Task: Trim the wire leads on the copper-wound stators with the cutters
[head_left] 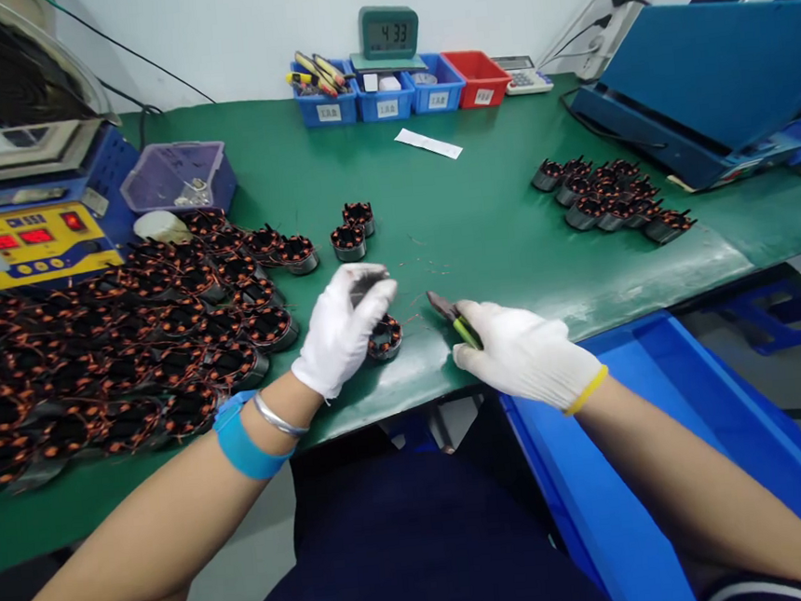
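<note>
My left hand [347,329], in a white glove, is curled with its thumb close to the fingertips. A dark grey patch shows between them; I cannot tell whether it is a held thing or dirt on the glove. Just below the thumb is a small motor stator [385,339] with copper windings, partly covered by the hand. My right hand [527,350], also gloved, is closed around green-handled cutting pliers [462,321], whose dark jaws point left towards the stator. Thin wire scraps [426,268] lie on the green mat beyond. Two more stators [349,241] stand behind my left hand.
Many stators [166,340] crowd the left side, near a yellow-and-blue soldering station [34,241] and a purple bin [183,174]. A smaller stator group [608,193] stands right. Tool bins [328,110] and a clock [389,32] line the back. A blue tray [639,467] sits below the table edge.
</note>
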Motion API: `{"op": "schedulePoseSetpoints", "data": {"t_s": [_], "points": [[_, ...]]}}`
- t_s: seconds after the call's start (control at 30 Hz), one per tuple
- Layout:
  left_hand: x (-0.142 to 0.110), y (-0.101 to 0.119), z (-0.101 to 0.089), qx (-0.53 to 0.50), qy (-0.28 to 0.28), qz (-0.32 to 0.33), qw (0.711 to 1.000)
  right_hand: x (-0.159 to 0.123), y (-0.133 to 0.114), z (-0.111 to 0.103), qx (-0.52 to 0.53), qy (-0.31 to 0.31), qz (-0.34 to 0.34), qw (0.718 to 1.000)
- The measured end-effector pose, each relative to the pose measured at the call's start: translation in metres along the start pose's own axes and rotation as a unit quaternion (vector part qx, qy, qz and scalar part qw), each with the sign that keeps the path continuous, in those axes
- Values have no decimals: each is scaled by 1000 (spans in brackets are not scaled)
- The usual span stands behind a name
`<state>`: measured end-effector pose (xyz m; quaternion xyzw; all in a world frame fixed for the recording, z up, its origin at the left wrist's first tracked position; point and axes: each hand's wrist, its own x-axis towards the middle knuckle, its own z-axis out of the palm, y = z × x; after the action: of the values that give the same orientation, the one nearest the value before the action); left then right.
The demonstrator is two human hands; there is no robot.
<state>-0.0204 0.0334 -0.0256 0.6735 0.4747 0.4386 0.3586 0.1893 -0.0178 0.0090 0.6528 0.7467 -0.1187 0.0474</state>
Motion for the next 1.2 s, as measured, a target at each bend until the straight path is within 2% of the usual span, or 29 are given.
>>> {"op": "schedulePoseSetpoints", "data": {"t_s": [0.03, 0.1, 0.23, 0.3, 0.37, 0.43, 0.5, 0.53, 0.6, 0.7, 0.73, 0.77, 0.83, 0.87, 0.9, 0.97, 1.0, 1.03, 1.1, 1.2], "points": [[2, -2, -1, -39, 30, 3, 999, 2, -1, 0, -58, 25, -3, 998], [5, -8, -2, -80, 74, 8, 994, 8, -5, 1, -107, 62, -30, 992], [13, -21, 0, -99, 114, -15, 988, 22, -31, 6, -55, 164, -165, 971], [16, -26, 1, -110, 126, -28, 986, 29, -49, 10, -24, 164, -217, 962], [19, -30, 1, -116, 140, -36, 983, 34, -61, 12, -1, 135, -225, 965], [20, -31, 1, -122, 155, -41, 980, 39, -56, 11, 39, 137, -204, 969], [20, -30, 2, -126, 164, -44, 977, 46, -30, 7, 88, 178, -147, 969], [20, -30, 3, -126, 167, -43, 977, 50, -10, 4, 108, 200, -100, 969], [19, -28, 7, -116, 163, -41, 979, 64, 38, -3, 102, 224, 46, 968], [19, -28, 12, -84, 136, -39, 986, 83, 102, -14, 72, 192, 224, 953], [19, -28, 14, -70, 128, -39, 989, 84, 113, -16, 57, 212, 256, 941], [18, -27, 14, -55, 124, -39, 990, 81, 117, -18, 41, 244, 269, 931], [16, -25, 14, -27, 126, -30, 991, 62, 104, -17, 36, 297, 240, 924], [14, -23, 13, -15, 131, -20, 991, 48, 89, -14, 56, 294, 205, 932], [11, -19, 12, -2, 128, -5, 992, 32, 70, -9, 95, 256, 150, 950], [2, -11, 11, 29, 82, 42, 995, 2, 29, 3, 116, 134, 20, 984], [-4, -6, 11, 54, 26, 76, 995, -9, 13, 10, 92, 97, -17, 991], [-10, -1, 13, 80, -36, 117, 989, -16, 0, 17, 80, 75, -21, 994], [-21, 7, 17, 141, -132, 204, 960, -20, -8, 27, 98, 70, -19, 992], [-32, 13, 30, 245, -198, 278, 907, -8, 18, 35, 225, 144, 41, 963]]}}
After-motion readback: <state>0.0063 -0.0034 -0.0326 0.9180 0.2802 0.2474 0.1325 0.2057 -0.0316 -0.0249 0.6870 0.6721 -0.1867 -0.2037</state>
